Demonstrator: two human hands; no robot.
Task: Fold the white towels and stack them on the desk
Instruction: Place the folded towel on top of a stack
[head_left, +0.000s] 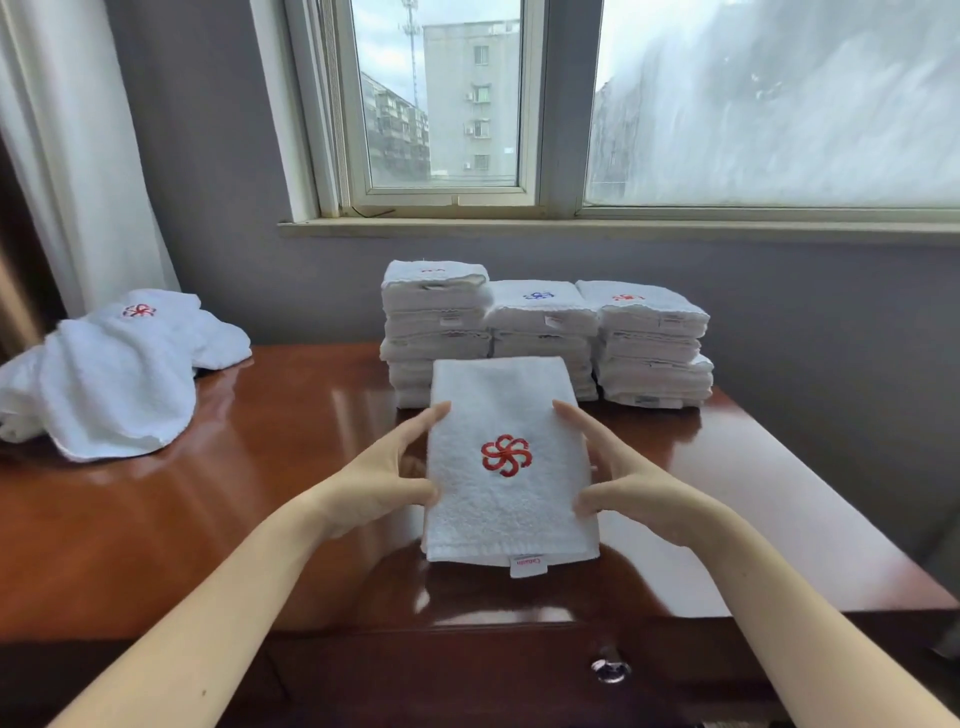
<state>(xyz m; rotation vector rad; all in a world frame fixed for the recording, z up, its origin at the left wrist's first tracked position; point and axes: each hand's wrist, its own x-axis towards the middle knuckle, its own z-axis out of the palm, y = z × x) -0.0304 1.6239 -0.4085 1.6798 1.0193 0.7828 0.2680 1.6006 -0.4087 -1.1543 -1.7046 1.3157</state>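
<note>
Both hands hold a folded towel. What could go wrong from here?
1. The left hand and right hand grip the folded towel only at its side edges, so the fold may sag open.
2. The left stack is tallest and looks uneven; one more towel might tip it.

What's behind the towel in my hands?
Three folded-towel stacks stand behind the towel. It hides the lower fronts of the left stack and middle stack; the right stack shows whole.
</note>
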